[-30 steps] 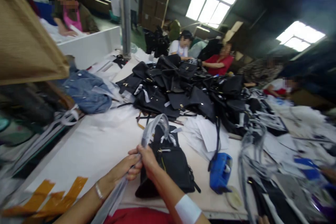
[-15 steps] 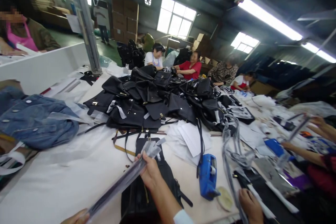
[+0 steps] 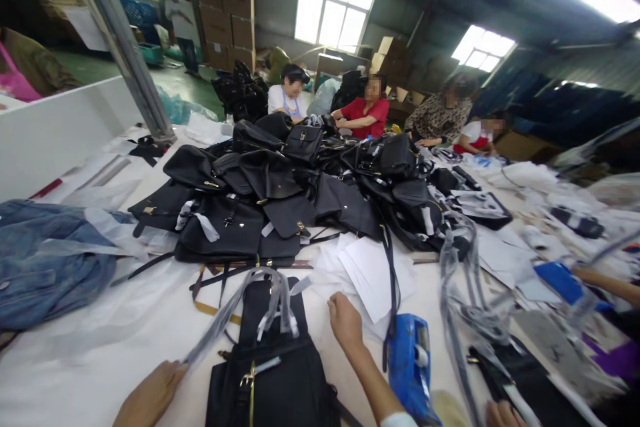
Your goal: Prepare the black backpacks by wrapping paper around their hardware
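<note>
My left hand (image 3: 153, 395) is closed on the end of a plastic-wrapped strap (image 3: 217, 328) at the lower left. That strap arches up to the top of a black backpack (image 3: 273, 383), which lies on the table in front of me. My right hand (image 3: 345, 320) hovers right of the backpack, fingers curled together; whether something small is between them cannot be made out. Near my right forearm stands a blue tape dispenser (image 3: 410, 363). White paper sheets (image 3: 367, 273) lie just beyond my right hand.
A large heap of black bags (image 3: 295, 193) spans the middle of the table (image 3: 55, 373). On the left are a denim garment (image 3: 55, 267) and a metal post (image 3: 117, 40). Another person's hand (image 3: 503, 413) is at the lower right. Several people sit beyond the heap.
My right hand has let go of the wrapped strap and moved right. The strap now bends over the backpack's top instead of being stretched between my hands. The view has shifted.
</note>
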A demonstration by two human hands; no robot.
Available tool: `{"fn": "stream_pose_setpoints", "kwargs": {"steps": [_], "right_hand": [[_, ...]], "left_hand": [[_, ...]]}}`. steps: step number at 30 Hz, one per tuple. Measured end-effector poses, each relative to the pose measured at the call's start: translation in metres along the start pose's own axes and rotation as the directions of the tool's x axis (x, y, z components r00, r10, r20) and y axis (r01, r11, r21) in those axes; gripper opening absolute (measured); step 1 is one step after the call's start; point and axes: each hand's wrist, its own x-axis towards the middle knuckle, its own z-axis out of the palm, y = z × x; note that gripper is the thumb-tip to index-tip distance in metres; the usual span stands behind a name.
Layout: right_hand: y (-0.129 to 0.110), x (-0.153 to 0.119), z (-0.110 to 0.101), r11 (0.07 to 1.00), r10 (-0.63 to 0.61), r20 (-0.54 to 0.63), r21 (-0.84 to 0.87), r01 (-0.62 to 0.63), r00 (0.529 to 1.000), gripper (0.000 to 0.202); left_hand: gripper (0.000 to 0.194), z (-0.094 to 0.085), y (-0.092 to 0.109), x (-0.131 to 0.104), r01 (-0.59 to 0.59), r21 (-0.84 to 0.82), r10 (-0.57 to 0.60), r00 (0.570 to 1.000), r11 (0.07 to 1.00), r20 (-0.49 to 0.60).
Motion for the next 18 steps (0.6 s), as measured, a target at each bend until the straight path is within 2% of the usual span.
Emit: {"fn": "stream_pose_setpoints", "kwargs": {"steps": [4,7,10,14,18], "right_hand": [[0.020,0.026,0.033,0.975,-0.055,0.075,-0.212,0.070,0.996,0.013],[0.026,0.035,0.047,0.936,-0.097,0.140,-0.325,0.138,0.985,0.016],[0.028,0.042,0.055,0.892,-0.137,0.195,-0.402,0.207,0.971,0.019],[0.030,0.045,0.048,0.841,-0.177,0.251,-0.464,0.279,0.952,0.023],[0.030,0.033,0.037,0.811,-0.186,0.291,-0.494,0.314,0.938,0.035]], "left_hand": [[0.050,0.017,0.037,0.014,-0.001,0.122,-0.015,0.991,0.993,0.130],[0.045,0.026,0.049,0.010,0.018,0.138,-0.038,0.988,0.990,0.147],[0.041,0.028,0.048,0.002,0.049,0.115,-0.061,0.992,0.992,0.109],[0.037,0.023,0.047,-0.004,0.047,0.123,-0.054,0.997,0.991,0.058],[0.044,0.012,0.061,-0.004,0.016,0.164,0.004,0.993,0.986,-0.122]]}}
